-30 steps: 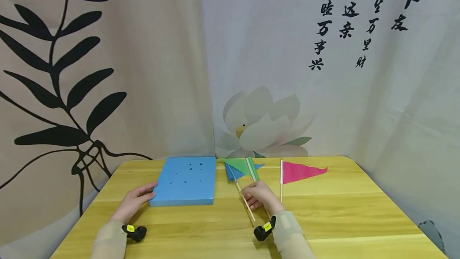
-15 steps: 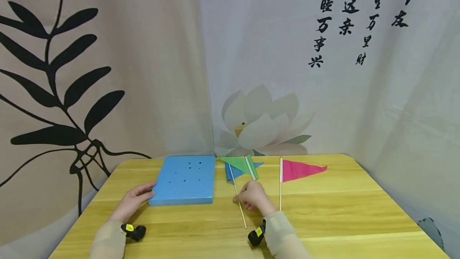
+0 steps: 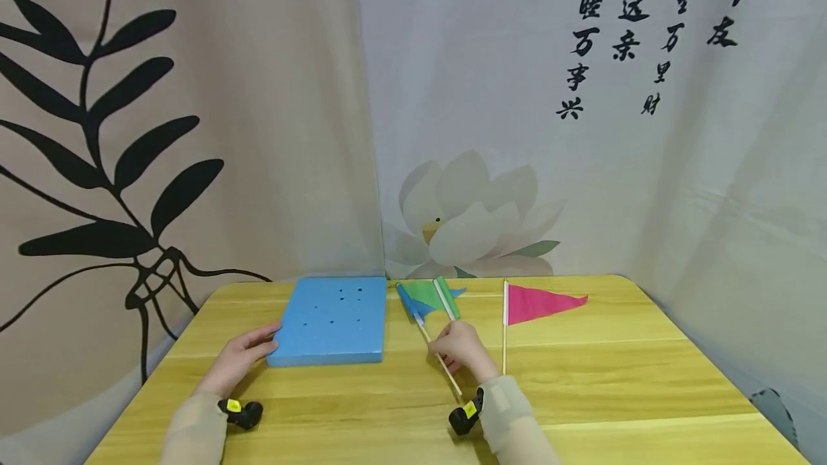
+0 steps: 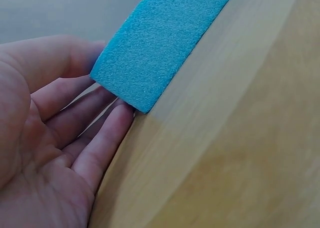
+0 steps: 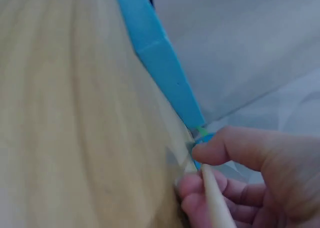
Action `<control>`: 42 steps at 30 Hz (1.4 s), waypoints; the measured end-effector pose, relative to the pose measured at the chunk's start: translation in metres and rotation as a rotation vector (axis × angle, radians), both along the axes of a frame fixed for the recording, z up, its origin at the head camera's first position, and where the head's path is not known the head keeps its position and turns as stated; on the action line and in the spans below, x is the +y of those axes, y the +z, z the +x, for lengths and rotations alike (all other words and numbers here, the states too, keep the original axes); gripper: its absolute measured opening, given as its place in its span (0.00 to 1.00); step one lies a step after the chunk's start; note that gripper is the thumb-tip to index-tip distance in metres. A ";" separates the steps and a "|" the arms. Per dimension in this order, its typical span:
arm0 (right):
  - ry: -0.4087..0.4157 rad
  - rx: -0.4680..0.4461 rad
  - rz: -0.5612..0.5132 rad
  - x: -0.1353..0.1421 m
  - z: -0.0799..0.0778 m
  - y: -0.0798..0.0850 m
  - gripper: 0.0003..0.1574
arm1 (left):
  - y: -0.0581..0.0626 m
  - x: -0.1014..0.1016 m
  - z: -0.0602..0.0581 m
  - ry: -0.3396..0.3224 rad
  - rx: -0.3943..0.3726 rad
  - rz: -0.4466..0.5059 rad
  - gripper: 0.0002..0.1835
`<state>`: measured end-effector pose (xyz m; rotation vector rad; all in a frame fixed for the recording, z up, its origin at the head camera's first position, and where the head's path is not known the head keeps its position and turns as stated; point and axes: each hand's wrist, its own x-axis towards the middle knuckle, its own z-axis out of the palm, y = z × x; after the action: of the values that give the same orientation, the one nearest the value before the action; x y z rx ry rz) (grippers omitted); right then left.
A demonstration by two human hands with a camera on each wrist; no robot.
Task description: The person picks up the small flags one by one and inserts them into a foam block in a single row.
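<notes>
My right hand (image 3: 461,348) pinches the thin wooden stick (image 5: 215,198) of a blue pennant flag (image 3: 410,303) between thumb and fingers. The stick slants toward the front of the table. Part of the blue cloth lies under or against a green pennant flag (image 3: 418,293), whose stick passes behind the right hand. My left hand (image 3: 240,360) rests at the left edge of a blue foam board (image 3: 332,325) with several small holes in its top. Up close in the left wrist view, the fingers (image 4: 100,153) lie loosely against the board's corner, uncurled.
To the right, a pink pennant flag (image 3: 543,305) lies on the wooden table (image 3: 614,379), its cloth spread toward the right. Behind the table hangs a pale curtain (image 3: 291,128) printed with leaves, a flower and black characters. Each wrist carries a small black camera.
The right hand shifted left, then slightly back right, with the blue flag's stick. That stick has turned, and its blue cloth now shows as a narrow strip. The left hand and board stay put.
</notes>
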<state>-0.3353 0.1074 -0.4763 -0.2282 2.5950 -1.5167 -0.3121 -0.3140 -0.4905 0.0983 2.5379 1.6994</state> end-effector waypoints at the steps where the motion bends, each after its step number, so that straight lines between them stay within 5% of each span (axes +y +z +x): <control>1: 0.005 -0.018 -0.029 0.002 0.000 0.000 0.07 | 0.000 0.000 0.000 -0.001 0.000 0.006 0.34; 13: 0.076 -0.240 -0.273 0.018 -0.012 0.003 0.20 | 0.003 0.002 0.001 0.005 -0.013 0.016 0.35; 21: 0.111 -0.305 -0.345 0.021 -0.016 0.002 0.26 | 0.005 0.001 -0.003 0.003 -0.006 -0.002 0.35; 28: 0.183 -0.361 -0.400 0.022 -0.015 -0.002 0.21 | 0.003 0.003 -0.001 0.010 -0.020 0.004 0.35; 42: 0.185 -0.392 -0.549 0.021 -0.018 0.002 0.23 | 0.002 0.005 -0.001 0.028 -0.012 -0.020 0.35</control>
<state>-0.3534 0.1287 -0.4742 -0.1890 1.7785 -1.9374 -0.3129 -0.3092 -0.4881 0.0522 2.5588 1.6787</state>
